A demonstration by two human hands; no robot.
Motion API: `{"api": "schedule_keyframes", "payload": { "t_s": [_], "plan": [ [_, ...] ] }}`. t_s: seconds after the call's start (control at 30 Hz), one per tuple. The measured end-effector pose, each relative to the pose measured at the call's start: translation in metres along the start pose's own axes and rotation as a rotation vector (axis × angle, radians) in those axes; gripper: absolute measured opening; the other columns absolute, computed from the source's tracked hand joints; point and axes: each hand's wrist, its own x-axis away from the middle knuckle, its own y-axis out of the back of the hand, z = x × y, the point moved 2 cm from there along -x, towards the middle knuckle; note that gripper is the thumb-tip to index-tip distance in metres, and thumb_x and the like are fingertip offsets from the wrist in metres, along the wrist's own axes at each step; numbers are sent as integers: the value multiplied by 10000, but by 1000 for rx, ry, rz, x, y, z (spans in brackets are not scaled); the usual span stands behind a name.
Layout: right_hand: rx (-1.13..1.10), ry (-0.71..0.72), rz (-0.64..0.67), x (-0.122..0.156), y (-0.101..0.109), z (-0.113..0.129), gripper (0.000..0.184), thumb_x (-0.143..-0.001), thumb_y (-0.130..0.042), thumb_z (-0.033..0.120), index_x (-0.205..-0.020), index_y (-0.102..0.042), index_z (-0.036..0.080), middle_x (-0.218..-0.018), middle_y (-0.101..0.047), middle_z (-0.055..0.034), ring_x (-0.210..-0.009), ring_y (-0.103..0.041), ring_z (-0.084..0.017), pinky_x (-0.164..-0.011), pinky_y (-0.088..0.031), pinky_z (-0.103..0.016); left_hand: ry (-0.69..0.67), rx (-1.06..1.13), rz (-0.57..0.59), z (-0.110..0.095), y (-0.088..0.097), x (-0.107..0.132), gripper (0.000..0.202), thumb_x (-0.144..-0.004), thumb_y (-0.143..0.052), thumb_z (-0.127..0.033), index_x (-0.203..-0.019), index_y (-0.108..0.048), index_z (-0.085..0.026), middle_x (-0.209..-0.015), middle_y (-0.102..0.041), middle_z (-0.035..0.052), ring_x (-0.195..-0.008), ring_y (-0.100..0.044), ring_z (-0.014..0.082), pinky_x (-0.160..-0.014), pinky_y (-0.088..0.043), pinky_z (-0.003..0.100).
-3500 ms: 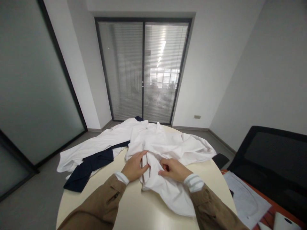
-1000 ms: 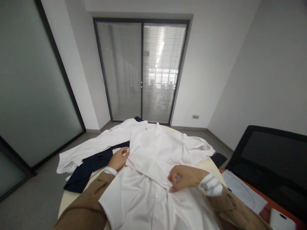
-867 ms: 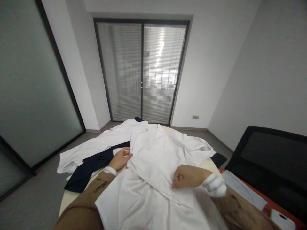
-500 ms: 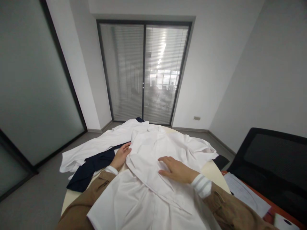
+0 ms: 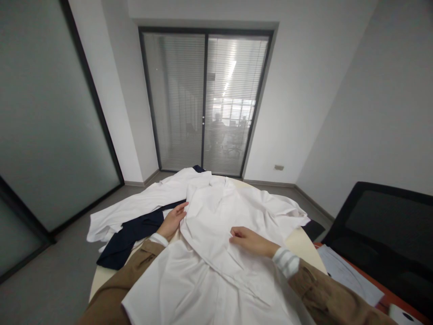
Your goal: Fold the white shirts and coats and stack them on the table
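A white shirt (image 5: 219, 253) lies spread across the round beige table (image 5: 301, 241), its collar toward the far side and its lower part hanging toward me. My left hand (image 5: 172, 220) rests at the shirt's left edge with the fingers stretched out, open. My right hand (image 5: 250, 241) lies on the middle of the shirt, its fingertips curled into the cloth in a pinch. Both forearms wear brown sleeves with white striped cuffs.
A second white garment (image 5: 135, 205) and a navy one (image 5: 130, 232) lie on the table's left side, hanging over the edge. A black chair (image 5: 382, 225) stands to the right, with papers (image 5: 348, 277) on a reddish surface. Glass doors with blinds (image 5: 206, 99) are behind.
The bunched shirt was drawn toward me and laid out flat. My right hand opened flat on it half a second ago, and its fingers have now curled into the cloth. The left hand stayed at the left edge.
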Motion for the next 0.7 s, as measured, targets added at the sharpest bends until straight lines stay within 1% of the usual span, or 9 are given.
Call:
{"api": "schedule_keyframes", "payload": {
  "t_s": [0.1, 0.2, 0.27, 0.33, 0.4, 0.5, 0.57, 0.63, 0.7],
  "plan": [
    [-255, 65, 2, 3, 17, 8, 294, -733, -584, 386, -657, -361, 209, -629, -336, 63, -607, -328, -95, -564, -264, -226, -33, -47, -56, 2, 6, -4, 590, -676, -787, -331, -1219, -668, -134, -1266, -673, 158, -1147, -645, 290, -1031, -468, 422],
    [-415, 91, -131, 8, 42, 10, 304, -691, -611, 364, -695, -345, 217, -637, -333, 74, -579, -318, -84, -547, -254, -217, -32, -18, -104, -1, 9, -5, 627, -717, -772, -317, -1302, -617, -152, -1274, -670, 146, -1115, -663, 276, -991, -505, 414],
    [-427, 62, -183, 12, 59, 5, 282, -699, -617, 369, -777, -387, 225, -658, -377, 79, -567, -354, -85, -545, -282, -214, -20, 24, -135, -4, 9, -5, 616, -744, -756, -294, -1322, -598, -154, -1270, -673, 143, -1113, -666, 264, -973, -523, 399],
    [-312, -12, -124, 16, 73, -3, 295, -701, -625, 345, -921, -463, 234, -728, -483, 68, -597, -432, -98, -572, -342, -223, -3, 47, -176, -6, 10, -4, 580, -768, -737, -269, -1317, -599, -143, -1238, -689, 145, -1103, -674, 259, -967, -531, 395],
    [-63, -118, 9, 21, 81, -12, 408, -656, -670, 290, -1035, -528, 240, -837, -575, 42, -677, -507, -120, -637, -397, -243, -1, 33, -227, -8, 12, -4, 546, -779, -729, -250, -1299, -609, -133, -1202, -705, 147, -1095, -680, 259, -972, -531, 399],
    [296, -270, 177, 26, 85, -21, 511, -574, -759, 250, -1058, -596, 236, -892, -614, 20, -760, -555, -155, -696, -423, -268, -26, -36, -284, -8, 17, -6, 507, -779, -727, -230, -1267, -631, -129, -1197, -708, 142, -1109, -676, 256, -996, -519, 397],
    [393, -306, 185, 24, 82, -21, 529, -607, -788, 348, -1089, -603, 234, -912, -629, 2, -784, -579, -177, -706, -430, -284, -37, -56, -290, -6, 19, -7, 488, -790, -709, -212, -1264, -632, -128, -1209, -702, 141, -1112, -675, 249, -1004, -513, 390],
    [395, -302, 119, 17, 77, -20, 514, -717, -726, 465, -1151, -588, 227, -947, -656, -30, -796, -603, -190, -708, -439, -296, -35, -50, -269, -3, 19, -7, 493, -809, -694, -213, -1289, -613, -134, -1186, -713, 139, -1080, -691, 242, -984, -526, 388],
    [391, -287, 31, 8, 71, -22, 455, -810, -644, 444, -1198, -570, 218, -960, -683, -52, -804, -624, -195, -721, -446, -304, -32, -50, -232, 0, 19, -7, 511, -817, -701, -241, -1308, -598, -142, -1146, -728, 135, -1041, -706, 242, -950, -546, 388]
  ]
}}
